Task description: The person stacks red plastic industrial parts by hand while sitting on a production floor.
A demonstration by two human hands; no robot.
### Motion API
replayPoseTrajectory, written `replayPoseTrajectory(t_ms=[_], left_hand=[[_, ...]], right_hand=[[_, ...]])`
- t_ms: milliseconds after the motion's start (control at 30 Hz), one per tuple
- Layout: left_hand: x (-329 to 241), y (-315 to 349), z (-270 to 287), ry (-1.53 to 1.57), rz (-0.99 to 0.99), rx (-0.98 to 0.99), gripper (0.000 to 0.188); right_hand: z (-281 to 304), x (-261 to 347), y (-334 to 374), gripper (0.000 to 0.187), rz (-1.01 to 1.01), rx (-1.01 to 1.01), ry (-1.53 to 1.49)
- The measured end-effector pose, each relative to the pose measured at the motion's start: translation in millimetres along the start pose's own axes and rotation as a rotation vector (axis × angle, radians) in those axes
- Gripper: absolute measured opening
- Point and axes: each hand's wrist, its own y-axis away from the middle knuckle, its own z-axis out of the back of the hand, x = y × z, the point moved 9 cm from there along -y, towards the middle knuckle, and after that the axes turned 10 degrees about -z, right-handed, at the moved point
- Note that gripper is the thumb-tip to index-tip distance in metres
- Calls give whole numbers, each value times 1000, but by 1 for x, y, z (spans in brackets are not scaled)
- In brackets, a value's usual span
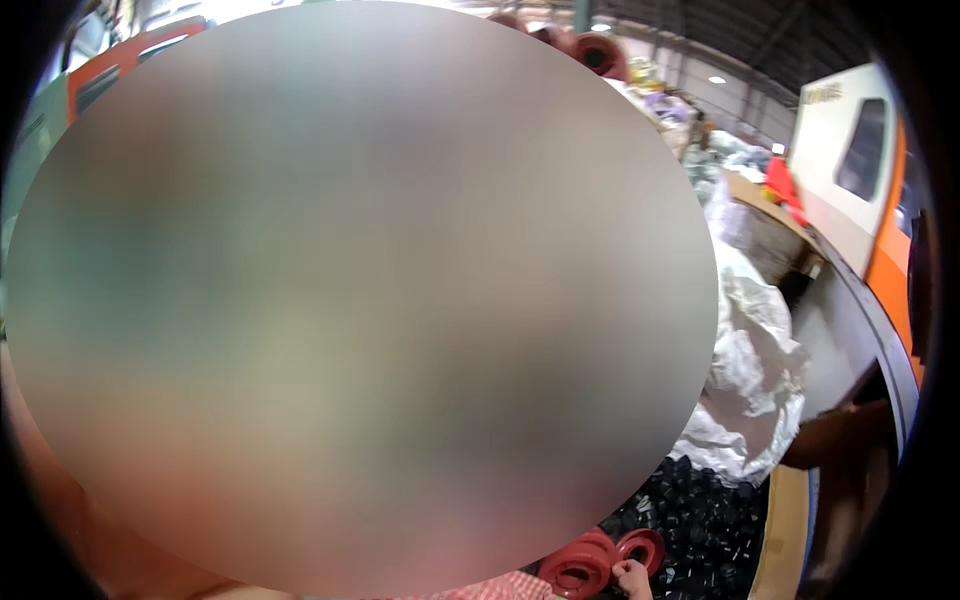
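A hand, which I take for my right hand (632, 578), comes in at the lower edge. Its fingers are curled against the rim of a small red round part (641, 549) with a hole in the middle, and appear to grip it. Close by on the left lies a larger red flanged part (577, 567), also round. Beneath and beyond them spread many small black pieces (705, 520). Pink checked cloth (490, 588) shows at the bottom. A large blurred oval hides most of the view, and my left hand cannot be seen.
A white plastic sack (750, 370) hangs over the black pieces. Cardboard (785, 530) edges their right side. Farther right stands a white and orange machine (845, 170). More red round parts (600, 55) and piled bags (735, 150) are at the back.
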Motion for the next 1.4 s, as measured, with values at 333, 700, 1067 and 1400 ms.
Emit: replayPoseTrajectory(t_ms=[333,700,1067,1400], left_hand=[[-32,3,41,-276,25,8,37],[-67,372,-146,-63,1253,682,66],[-113,392,-173,-130,1201,1054,38],[-114,396,-163,-87,1260,927,37]], right_hand=[[86,208,58,33,162,-130,92],[25,17,-60,33,118,-168,67],[33,46,-37,37,-5,-23,1],[94,48,1,27,-261,-545,232]])
